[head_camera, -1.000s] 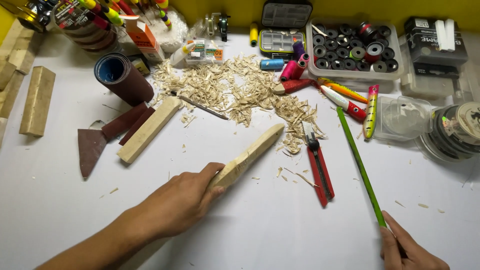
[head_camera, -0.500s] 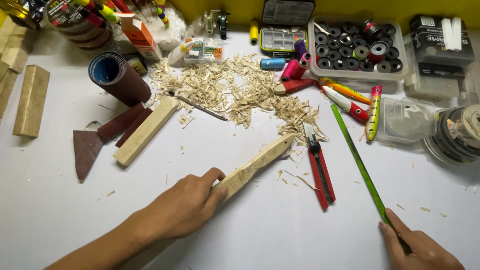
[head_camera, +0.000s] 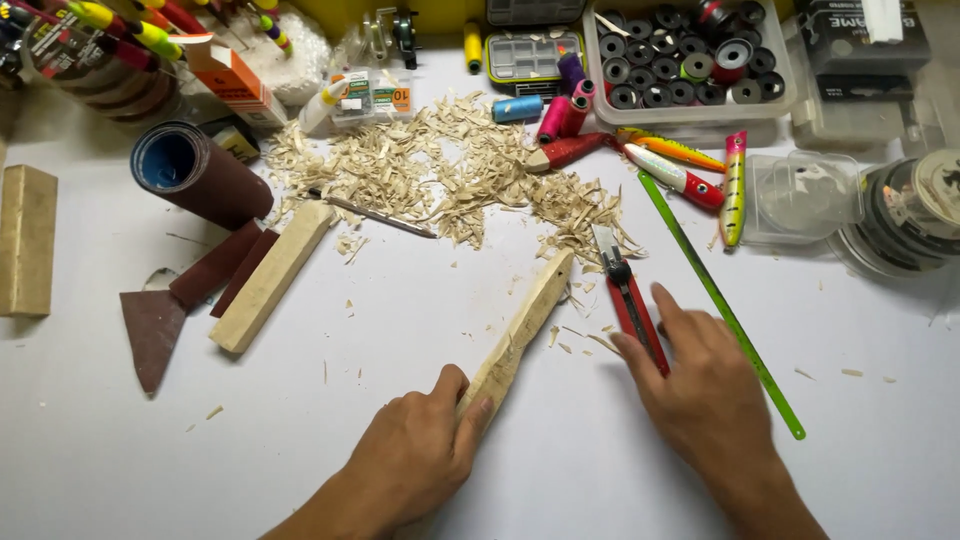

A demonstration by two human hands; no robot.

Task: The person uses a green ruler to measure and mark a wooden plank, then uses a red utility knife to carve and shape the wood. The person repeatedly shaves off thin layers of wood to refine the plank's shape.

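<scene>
My left hand (head_camera: pixel 420 450) grips the near end of a pale, partly carved wooden stick (head_camera: pixel 525 320) that lies slanted on the white table, its far end touching the shavings. My right hand (head_camera: pixel 700 385) rests at the near end of a red utility knife (head_camera: pixel 625 295), fingers apart on either side of the handle and touching it. The knife lies flat, blade end pointing away, just right of the stick. A long green ruler (head_camera: pixel 720 300) lies diagonally to the right of my right hand, untouched.
A pile of wood shavings (head_camera: pixel 440 180) covers the middle back. A second wooden block (head_camera: pixel 270 275), sandpaper pieces (head_camera: pixel 155 330) and a sandpaper roll (head_camera: pixel 195 175) lie left. Painted fishing lures (head_camera: pixel 690 170), thread spools (head_camera: pixel 555 115), a tray of bobbins (head_camera: pixel 690 60) and plastic boxes (head_camera: pixel 800 195) sit at the back right.
My right hand left the near end of the green ruler and moved up and left onto the red knife. The left hand stayed on the stick, which shifted slightly.
</scene>
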